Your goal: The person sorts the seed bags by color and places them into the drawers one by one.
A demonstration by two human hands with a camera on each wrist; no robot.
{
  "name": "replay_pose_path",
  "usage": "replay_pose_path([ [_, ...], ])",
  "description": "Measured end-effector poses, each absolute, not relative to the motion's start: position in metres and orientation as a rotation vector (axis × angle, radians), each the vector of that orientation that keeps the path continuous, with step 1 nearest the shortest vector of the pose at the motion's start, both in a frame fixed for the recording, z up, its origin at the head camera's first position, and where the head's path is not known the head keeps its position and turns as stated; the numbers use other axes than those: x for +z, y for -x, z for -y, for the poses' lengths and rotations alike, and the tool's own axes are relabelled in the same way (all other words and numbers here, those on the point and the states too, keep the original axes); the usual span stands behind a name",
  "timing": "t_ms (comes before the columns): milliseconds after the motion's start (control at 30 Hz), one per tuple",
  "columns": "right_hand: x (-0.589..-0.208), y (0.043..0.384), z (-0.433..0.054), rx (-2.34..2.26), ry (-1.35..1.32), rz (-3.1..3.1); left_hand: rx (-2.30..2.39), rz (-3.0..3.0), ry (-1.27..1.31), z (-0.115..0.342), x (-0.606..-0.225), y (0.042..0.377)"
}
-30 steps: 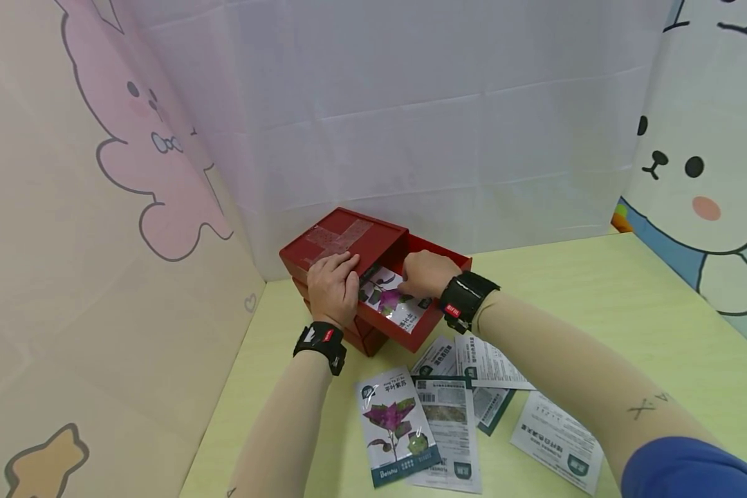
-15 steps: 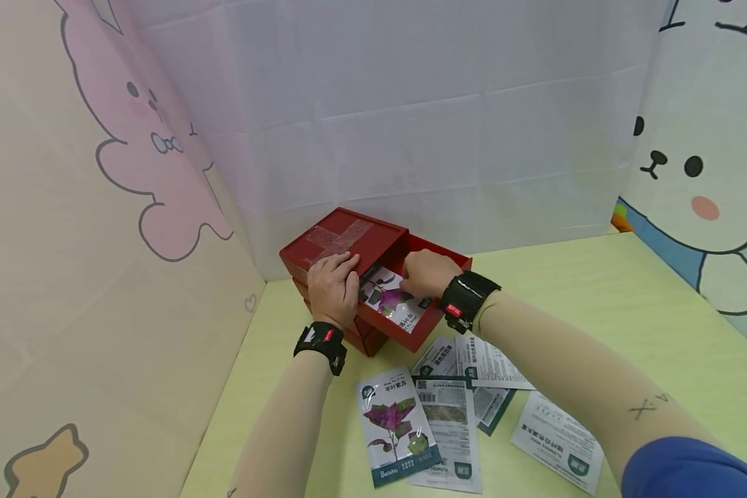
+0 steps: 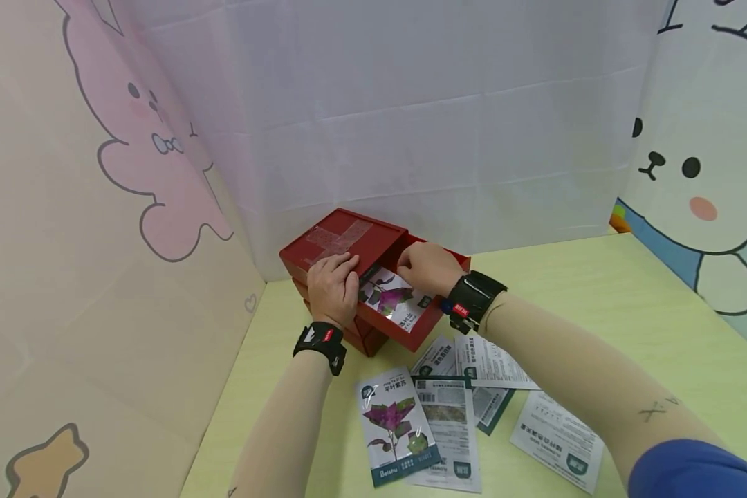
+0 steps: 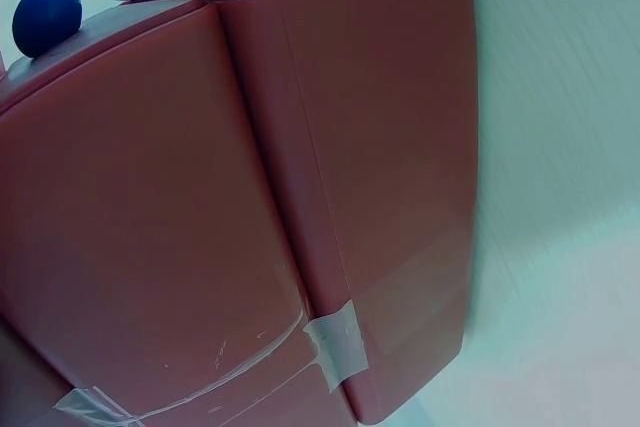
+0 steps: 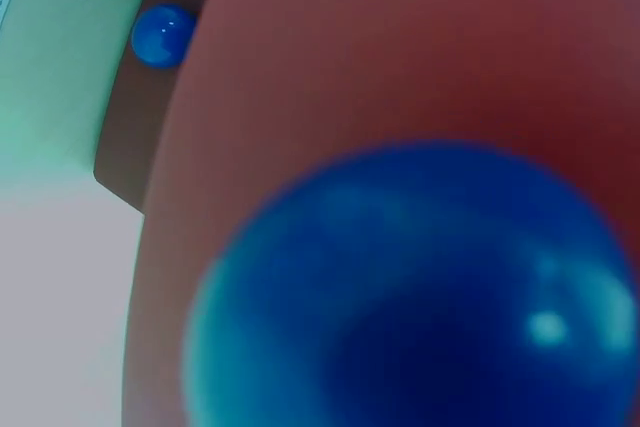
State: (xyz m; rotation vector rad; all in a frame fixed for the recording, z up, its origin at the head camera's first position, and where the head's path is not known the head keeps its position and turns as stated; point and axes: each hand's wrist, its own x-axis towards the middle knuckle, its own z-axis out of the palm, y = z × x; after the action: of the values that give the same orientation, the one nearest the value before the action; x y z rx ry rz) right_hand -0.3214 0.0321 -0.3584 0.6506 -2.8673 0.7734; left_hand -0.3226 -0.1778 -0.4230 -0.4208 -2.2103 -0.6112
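A red drawer box (image 3: pixel 342 235) stands at the back left of the table, its top drawer (image 3: pixel 404 337) pulled out. Inside that drawer lies a seed packet (image 3: pixel 392 304) with a purple-leaved plant on it. My left hand (image 3: pixel 334 287) rests on the top and near side of the box, fingers fairly straight. Over the drawer is my right hand (image 3: pixel 432 268), fingers bent down; its fingertips are hidden, so a hold on anything cannot be made out. A round blue knob (image 5: pixel 420 297) fills the right wrist view, in front of a red drawer face.
Several seed packets lie before the box, one face up (image 3: pixel 398 425), others showing printed backs (image 3: pixel 446 429); one packet (image 3: pixel 557 439) is further right. A white curtain (image 3: pixel 442 124) hangs behind the table (image 3: pixel 597 311). Clear tape (image 4: pixel 335 342) crosses the box's side.
My right hand has shifted slightly up and back within the drawer, its wrist moving a little to the right. The left hand, box and packets look the same.
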Motion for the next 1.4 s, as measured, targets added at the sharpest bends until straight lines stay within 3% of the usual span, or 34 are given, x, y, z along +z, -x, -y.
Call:
replay_pose_path([
  [200,-0.353,0.316,-0.054,0.921,-0.744,2.769,-0.616,2.233,0.425,0.175,-0.424,0.324],
  [500,-0.354,0.290,-0.099,1.115,-0.637,2.645,-0.610,2.250,0.441,0.174,-0.424,0.325],
  [867,-0.389,0.260,-0.140,1.376,-0.434,2.505,-0.612,2.230,0.439,0.182,-0.430,0.320],
  [1400,-0.455,0.214,-0.134,2.021,-0.034,2.365,-0.655,2.179,0.445,0.179,-0.426,0.326],
])
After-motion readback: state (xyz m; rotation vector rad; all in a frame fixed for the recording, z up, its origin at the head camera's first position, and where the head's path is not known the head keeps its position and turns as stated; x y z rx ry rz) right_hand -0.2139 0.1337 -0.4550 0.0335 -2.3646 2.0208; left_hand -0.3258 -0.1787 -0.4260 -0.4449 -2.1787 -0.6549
